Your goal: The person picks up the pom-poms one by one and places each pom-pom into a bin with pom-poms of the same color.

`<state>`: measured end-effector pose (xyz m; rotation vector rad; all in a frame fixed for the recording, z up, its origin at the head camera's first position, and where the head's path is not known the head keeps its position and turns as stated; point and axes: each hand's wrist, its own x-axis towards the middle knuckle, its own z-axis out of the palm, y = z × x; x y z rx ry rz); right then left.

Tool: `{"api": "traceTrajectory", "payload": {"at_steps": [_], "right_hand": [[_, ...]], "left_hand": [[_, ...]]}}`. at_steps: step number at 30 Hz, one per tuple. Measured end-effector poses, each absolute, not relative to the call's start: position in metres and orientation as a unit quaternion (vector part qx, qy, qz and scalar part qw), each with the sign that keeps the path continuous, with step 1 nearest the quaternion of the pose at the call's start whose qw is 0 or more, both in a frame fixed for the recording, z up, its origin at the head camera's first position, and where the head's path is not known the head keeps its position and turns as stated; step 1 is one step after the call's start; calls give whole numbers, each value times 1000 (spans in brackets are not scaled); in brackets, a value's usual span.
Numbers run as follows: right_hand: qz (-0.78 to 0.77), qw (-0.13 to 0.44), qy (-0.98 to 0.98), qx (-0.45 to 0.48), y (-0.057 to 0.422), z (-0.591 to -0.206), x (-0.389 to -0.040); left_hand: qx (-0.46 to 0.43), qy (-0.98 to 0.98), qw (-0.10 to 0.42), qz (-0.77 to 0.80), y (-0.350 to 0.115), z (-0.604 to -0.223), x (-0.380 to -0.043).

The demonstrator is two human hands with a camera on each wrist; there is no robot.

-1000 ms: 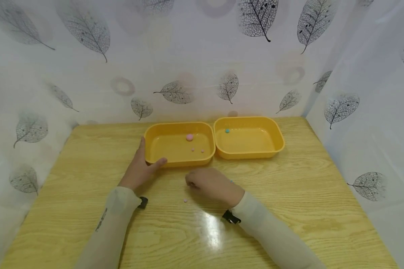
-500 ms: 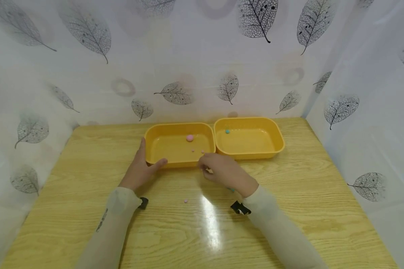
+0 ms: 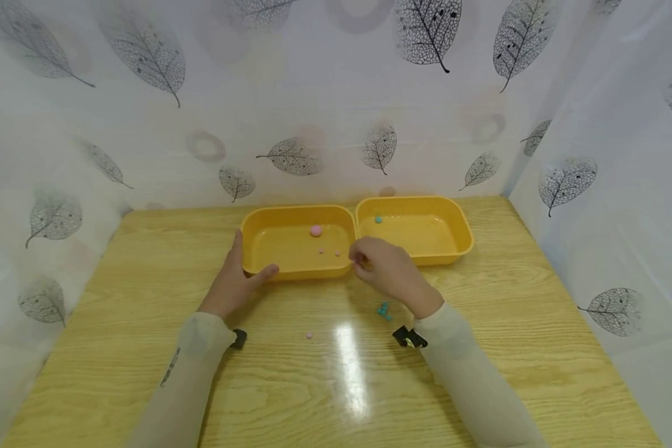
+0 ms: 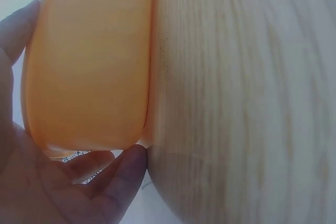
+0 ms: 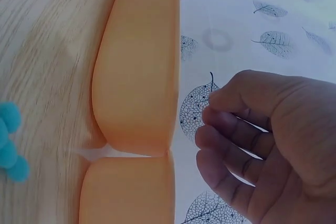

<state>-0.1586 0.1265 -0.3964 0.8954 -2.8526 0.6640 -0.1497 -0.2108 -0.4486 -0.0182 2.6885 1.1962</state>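
Note:
My left hand (image 3: 232, 283) grips the near-left corner of the left yellow tray (image 3: 291, 274), thumb along the front and fingers at the left end. In the left wrist view, thumb and fingers (image 4: 123, 182) touch its wall. Inside lie a larger pink ball (image 3: 316, 231) and two tiny pink balls (image 3: 337, 253). My right hand (image 3: 392, 270) hovers where the two trays meet, fingers curled. In the right wrist view its thumb and forefinger (image 5: 236, 95) come together; whether anything small sits between them is hidden.
The right yellow tray (image 3: 442, 256) stands against the left one and holds a turquoise ball (image 3: 378, 219). A cluster of small turquoise balls (image 3: 383, 311) lies on the wooden table (image 3: 509, 348), below the right hand. One pink ball (image 3: 309, 335) lies nearer the front. Leaf-print curtains (image 3: 313, 93) enclose the table.
My right hand has risen from the tabletop and moved right and away from me, to the join between the trays. This uncovers the turquoise cluster. My left hand stays on the left tray.

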Motion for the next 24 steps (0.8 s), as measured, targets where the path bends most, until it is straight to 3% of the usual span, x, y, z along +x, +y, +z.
{"api": "traceTrajectory", "payload": {"at_steps": [24], "right_hand": [[224,72,-930,282,133,-396,-163]], "left_hand": [[-2,910,100,403,-213,-452,-150]]}}
